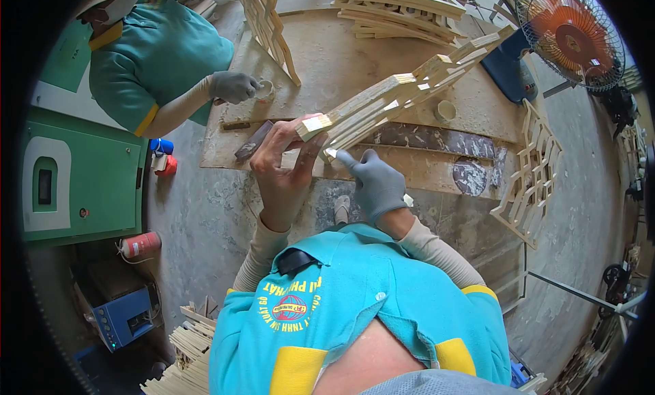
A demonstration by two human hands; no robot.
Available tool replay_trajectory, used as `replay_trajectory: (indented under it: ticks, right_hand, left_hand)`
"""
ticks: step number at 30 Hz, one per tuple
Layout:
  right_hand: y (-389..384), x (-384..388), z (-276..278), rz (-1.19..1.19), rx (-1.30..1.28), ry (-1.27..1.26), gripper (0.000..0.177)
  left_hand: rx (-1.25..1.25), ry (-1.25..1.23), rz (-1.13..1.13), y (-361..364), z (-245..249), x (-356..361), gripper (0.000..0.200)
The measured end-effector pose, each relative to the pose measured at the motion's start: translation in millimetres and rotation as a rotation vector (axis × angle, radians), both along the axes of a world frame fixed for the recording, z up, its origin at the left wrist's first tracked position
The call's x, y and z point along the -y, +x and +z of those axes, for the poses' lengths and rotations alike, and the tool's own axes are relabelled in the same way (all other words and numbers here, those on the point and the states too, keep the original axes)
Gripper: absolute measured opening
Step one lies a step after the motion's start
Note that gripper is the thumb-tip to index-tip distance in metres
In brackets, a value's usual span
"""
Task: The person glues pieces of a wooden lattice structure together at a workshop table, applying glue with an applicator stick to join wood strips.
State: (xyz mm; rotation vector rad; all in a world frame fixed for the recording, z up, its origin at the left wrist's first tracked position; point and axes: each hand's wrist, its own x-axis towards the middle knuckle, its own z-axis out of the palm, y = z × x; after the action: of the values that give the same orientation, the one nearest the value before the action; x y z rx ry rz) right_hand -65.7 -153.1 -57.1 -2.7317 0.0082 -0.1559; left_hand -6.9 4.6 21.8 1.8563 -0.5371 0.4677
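Note:
A pale wooden lattice panel [382, 98] slants up and to the right above the workbench. My left hand [283, 166], bare, is closed around its near end, with the thumb and fingers on either side of the wood. My right hand [375, 183] wears a grey glove. Its index finger stretches out to touch the near end of a lower strip, where a whitish spot shows; the other fingers are curled, and I see nothing held in them. A small cup [445, 110] stands on the bench beyond the panel. By my left hand lies a dark block [254, 141].
A co-worker's gloved hand [235, 86] is at another cup [265, 91], near an upright lattice [267, 30]. Stacked lattice panels [402, 11] lie at the back of the workbench [327, 61]. An orange fan [572, 40] and a leaning lattice [532, 177] are at right.

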Motion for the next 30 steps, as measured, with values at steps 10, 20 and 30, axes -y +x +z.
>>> replay_trajectory:
  ticks: [10,20,30]
  right_hand:
    - [-3,12,1,-0.078,0.040,0.043,0.059]
    - [14,40,-6,-0.203,0.215,0.038,0.060]
    - [-6,32,5,-0.246,0.080,0.046,0.065]
  left_hand:
    - [0.013,0.005,0.001,0,-1,-1,0.023]
    - [0.011,0.021,-0.003,-2,3,-2,0.024]
    - [-0.013,0.009,-0.007,1,1,-2,0.022]
